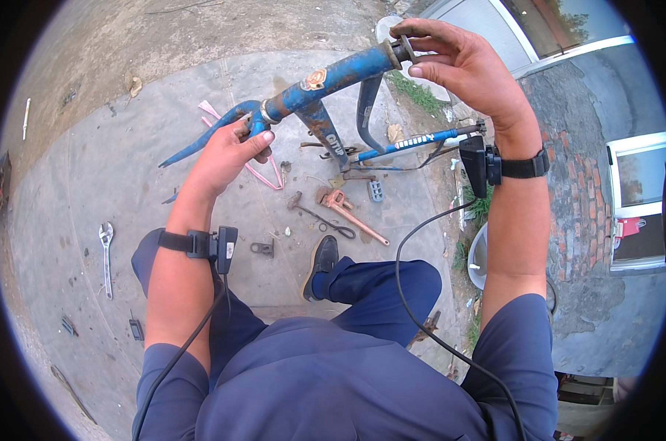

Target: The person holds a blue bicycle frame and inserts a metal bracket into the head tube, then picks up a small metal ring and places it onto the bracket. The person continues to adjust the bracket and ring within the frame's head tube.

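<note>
A worn blue bicycle frame [348,71] stretches across the upper middle, its head tube slanting up to the right. From the tube's lower left end sticks out a blue fork [193,148]. My left hand [228,153] is closed round the fork near its crown, thumb on the near side. At the tube's upper right end, my right hand [462,67] pinches a dark, greasy ring-like headset part [405,50] between thumb and fingers. Whether that part sits on the steerer's thread cannot be made out. The frame's thin rear tubes [414,143] reach toward the wall.
On the concrete lie a reddish pipe wrench [353,216], a hammer [314,212], a bicycle pedal [376,191], and a pink strap [263,176]. An adjustable wrench [106,253] lies at left. A pale basin [478,259] stands beside the brick wall [586,198]. Cables run along both arms.
</note>
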The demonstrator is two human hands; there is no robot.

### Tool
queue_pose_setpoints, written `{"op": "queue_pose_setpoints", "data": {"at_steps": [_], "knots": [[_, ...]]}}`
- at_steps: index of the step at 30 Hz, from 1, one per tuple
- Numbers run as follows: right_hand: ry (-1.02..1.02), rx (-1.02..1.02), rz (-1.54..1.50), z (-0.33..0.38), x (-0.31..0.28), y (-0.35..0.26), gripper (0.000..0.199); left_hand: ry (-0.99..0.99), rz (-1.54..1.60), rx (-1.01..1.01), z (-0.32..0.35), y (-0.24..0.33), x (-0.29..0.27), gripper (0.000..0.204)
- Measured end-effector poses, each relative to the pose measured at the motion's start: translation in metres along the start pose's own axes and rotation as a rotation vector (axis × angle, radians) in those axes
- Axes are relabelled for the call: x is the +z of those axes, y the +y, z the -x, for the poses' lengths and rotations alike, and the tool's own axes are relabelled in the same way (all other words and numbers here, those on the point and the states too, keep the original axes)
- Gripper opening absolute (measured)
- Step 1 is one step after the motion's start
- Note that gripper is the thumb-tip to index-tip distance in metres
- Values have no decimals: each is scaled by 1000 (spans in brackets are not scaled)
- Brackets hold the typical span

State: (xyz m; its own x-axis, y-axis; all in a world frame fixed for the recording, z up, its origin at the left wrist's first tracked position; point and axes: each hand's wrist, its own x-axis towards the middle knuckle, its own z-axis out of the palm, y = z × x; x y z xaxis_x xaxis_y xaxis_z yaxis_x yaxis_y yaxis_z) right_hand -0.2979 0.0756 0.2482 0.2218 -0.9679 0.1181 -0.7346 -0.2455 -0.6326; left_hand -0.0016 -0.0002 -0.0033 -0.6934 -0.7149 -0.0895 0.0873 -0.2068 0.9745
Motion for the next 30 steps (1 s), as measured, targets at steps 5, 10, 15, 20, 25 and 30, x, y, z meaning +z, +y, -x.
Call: {"op": "queue_pose_setpoints", "data": {"at_steps": [5,10,15,20,25,30], "knots": [[-3,17,-7,-1,0,-2,51,3,-4,-2,2,3,1,27],[-11,19,14,-3,-2,-2,51,7,-15,-4,2,4,2,28],[-26,15,45,-4,-3,-2,50,6,-21,-4,1,3,1,28],[-22,44,95,-4,-4,-3,47,10,-20,-12,1,3,1,27],[-22,107,234,-7,-6,-7,48,5,-17,-4,2,3,1,26],[5,195,269,-12,-2,-8,60,8,-26,-3,2,3,1,26]]}}
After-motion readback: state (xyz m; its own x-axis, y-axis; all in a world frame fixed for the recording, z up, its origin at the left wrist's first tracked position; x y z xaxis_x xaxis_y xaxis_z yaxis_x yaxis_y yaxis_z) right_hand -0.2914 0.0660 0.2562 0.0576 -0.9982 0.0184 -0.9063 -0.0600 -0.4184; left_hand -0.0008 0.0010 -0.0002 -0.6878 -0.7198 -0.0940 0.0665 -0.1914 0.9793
